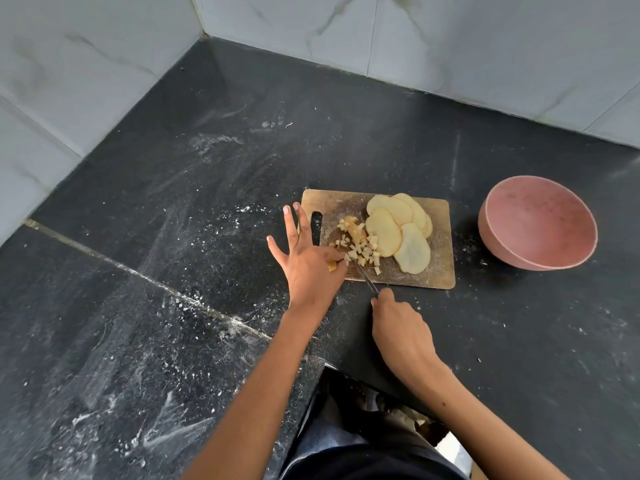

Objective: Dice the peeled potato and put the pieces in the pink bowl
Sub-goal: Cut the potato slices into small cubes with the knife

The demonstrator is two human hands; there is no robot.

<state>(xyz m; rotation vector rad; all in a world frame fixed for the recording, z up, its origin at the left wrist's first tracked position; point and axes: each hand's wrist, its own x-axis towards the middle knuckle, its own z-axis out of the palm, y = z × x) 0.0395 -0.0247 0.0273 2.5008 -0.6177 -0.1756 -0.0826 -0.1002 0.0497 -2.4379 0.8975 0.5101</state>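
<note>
A wooden cutting board [437, 271] lies on the black counter. Several round potato slices [398, 230] fan across its right half, and a heap of small diced potato pieces [360, 245] sits at its left-centre. My left hand [304, 258] rests at the board's left edge with fingers spread straight, its thumb side touching a potato piece. My right hand [401, 327] grips the handle of a knife [367, 279] whose blade reaches into the diced pieces. The pink bowl [538, 223] stands right of the board and looks empty.
The black stone counter [207, 202] is dusted with white specks and smears. Grey marble-look wall tiles [450, 46] close it off at the back and left. The counter's front edge [322, 365] has a step near my body.
</note>
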